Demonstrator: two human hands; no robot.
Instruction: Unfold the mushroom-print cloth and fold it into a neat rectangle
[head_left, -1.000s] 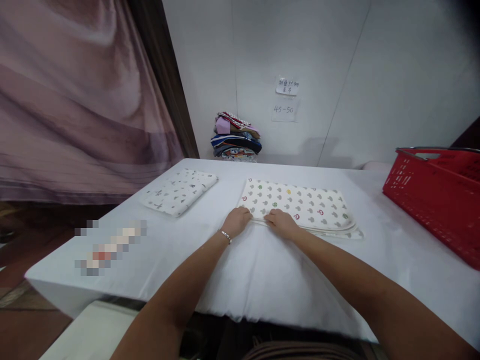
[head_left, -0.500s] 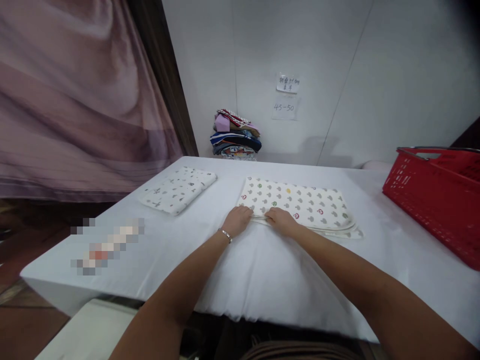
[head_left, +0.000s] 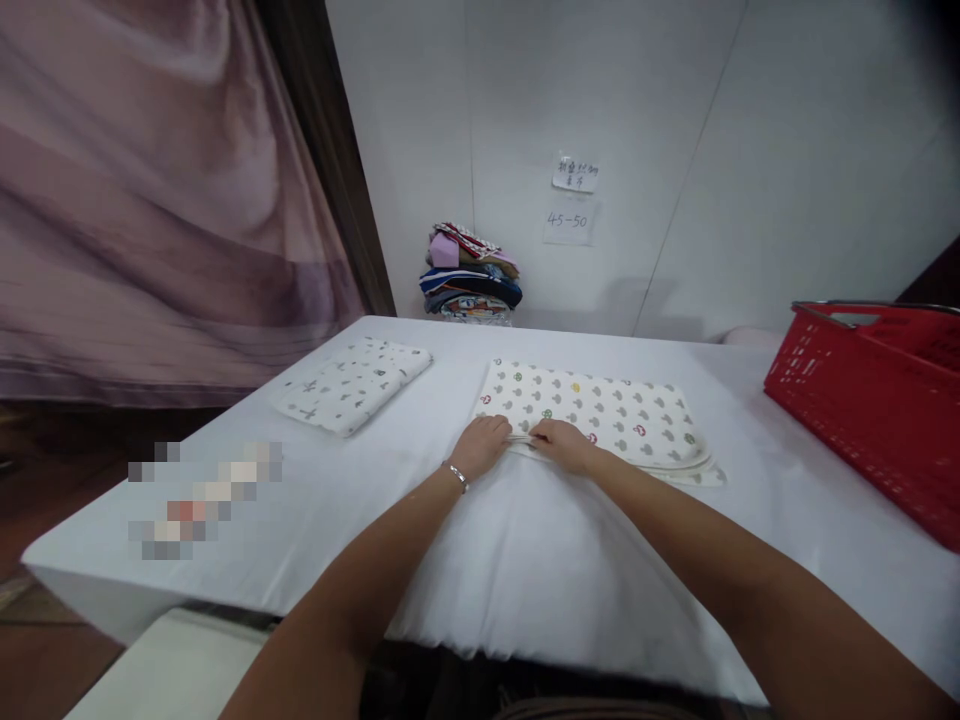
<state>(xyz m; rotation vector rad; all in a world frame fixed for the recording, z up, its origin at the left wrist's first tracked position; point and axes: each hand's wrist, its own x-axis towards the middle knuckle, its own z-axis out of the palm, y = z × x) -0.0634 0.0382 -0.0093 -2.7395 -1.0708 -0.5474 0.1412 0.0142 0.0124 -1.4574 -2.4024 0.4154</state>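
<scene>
Left hand: the left hand (head_left: 480, 447), a thin silver bracelet (head_left: 455, 474) at its wrist, lies knuckles up with its grip pinched on the near edge of the folded cream cloth printed with grey, red and green shapes (head_left: 600, 415).
Right hand: the right hand (head_left: 564, 444) sits just beside the left one, almost touching it, its grip likewise clamped on that near edge.
Cloth: it lies flat in several layers on the white-covered table (head_left: 525, 540), stretching away from the grip and off to its right, the bottom layers sticking out at the far right corner.
Left of the grip: a smaller folded white cloth with grey figures (head_left: 352, 383), well apart; nearer the table edge, a blurred patch whose contents I cannot make out.
Right of the grip: a red plastic basket with a metal handle (head_left: 870, 410), well apart at the table's side.
Beyond the grip: a stack of folded colourful garments (head_left: 471, 274) against the white wall.
Writing: two paper notes on the wall; the lower note (head_left: 568, 221) reads "45-50", the upper note (head_left: 575, 173) is handwritten and too small to read.
Far left: a mauve curtain (head_left: 150, 200).
</scene>
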